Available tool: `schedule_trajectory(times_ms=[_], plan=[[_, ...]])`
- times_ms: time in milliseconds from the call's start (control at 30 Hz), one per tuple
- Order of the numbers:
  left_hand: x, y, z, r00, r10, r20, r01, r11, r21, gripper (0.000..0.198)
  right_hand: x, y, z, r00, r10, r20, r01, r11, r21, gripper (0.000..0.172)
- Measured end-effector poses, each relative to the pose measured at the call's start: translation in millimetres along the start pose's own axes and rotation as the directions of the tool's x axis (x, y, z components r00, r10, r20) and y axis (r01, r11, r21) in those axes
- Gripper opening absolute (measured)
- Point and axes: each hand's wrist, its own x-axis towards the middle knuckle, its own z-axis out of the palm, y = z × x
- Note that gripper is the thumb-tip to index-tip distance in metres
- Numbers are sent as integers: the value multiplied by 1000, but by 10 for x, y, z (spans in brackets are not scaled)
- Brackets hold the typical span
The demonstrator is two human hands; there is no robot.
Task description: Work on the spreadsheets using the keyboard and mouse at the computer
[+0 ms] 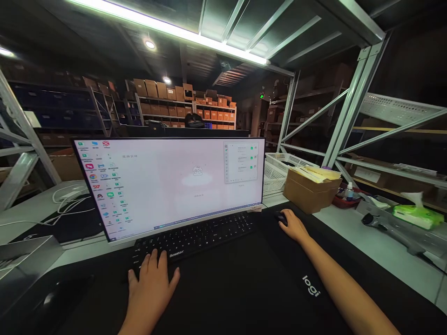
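My left hand rests with spread fingers at the left front of a black keyboard, its fingertips on the lower keys. To the right, my right hand is wrapped over a dark computer mouse, most of which the fingers hide. Both lie on a large black desk mat with "logi" printed near my right forearm. Behind the keyboard stands a monitor, lit with a pale desktop, icons down its left side and a small window at upper right.
Right of the monitor are white plastic baskets and a cardboard box with papers on top. Farther right sit a green tissue pack and a handheld scanner. White cables lie at left. Metal racks surround the desk.
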Motion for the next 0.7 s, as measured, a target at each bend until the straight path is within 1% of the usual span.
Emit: schedule_trajectory(times_ms=[200,333,700], plan=[[-3,2,-12,1000,-3,8,3,1000,-14,67,7,-27,-21,1000,4,-3,-4,1000,-10,40],[-3,2,-17,1000,-2,-6,1,1000,-21,68,6,-27,-23,1000,-7,-2,7,1000,-10,41],[-1,17,-48,1000,-4,14,4,1000,-9,67,19,32,27,1000,-18,-4,18,999,-27,40]])
